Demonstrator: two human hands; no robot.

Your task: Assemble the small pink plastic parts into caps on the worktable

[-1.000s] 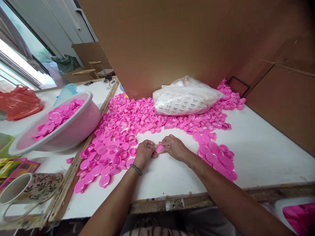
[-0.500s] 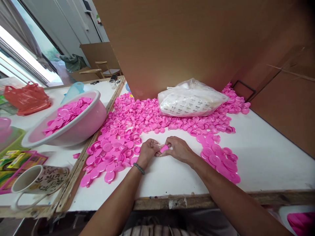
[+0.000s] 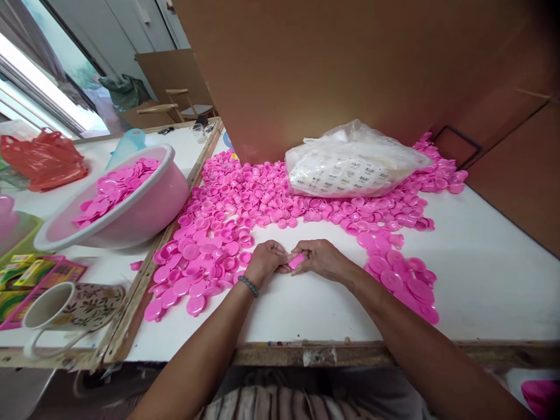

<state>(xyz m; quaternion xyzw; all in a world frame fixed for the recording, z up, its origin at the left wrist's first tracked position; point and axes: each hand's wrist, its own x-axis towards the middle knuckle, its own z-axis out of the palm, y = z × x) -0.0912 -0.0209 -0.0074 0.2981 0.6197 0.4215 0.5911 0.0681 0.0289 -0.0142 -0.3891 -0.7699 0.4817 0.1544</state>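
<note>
My left hand [image 3: 265, 263] and my right hand [image 3: 321, 258] meet at the middle of the white table [image 3: 472, 274], both pinched on one small pink plastic cap [image 3: 296, 261] held between their fingertips. A bead bracelet circles my left wrist. A wide spread of pink caps and lids [image 3: 227, 227] lies just behind and left of my hands. Flat pink lids [image 3: 405, 277] lie in a smaller heap to the right of my right hand.
A clear plastic bag of white printed pieces [image 3: 354, 166] rests on the caps against a brown board wall [image 3: 328, 64]. On the left table stand a pink basin of lids [image 3: 118, 201], a floral mug [image 3: 65, 312], coloured packets [image 3: 30, 274] and a red bag [image 3: 44, 157].
My hands stay joined on the pink cap, the fingers shifting slightly around it. The camera has tilted and moved a little, so the scene sits differently in view.
</note>
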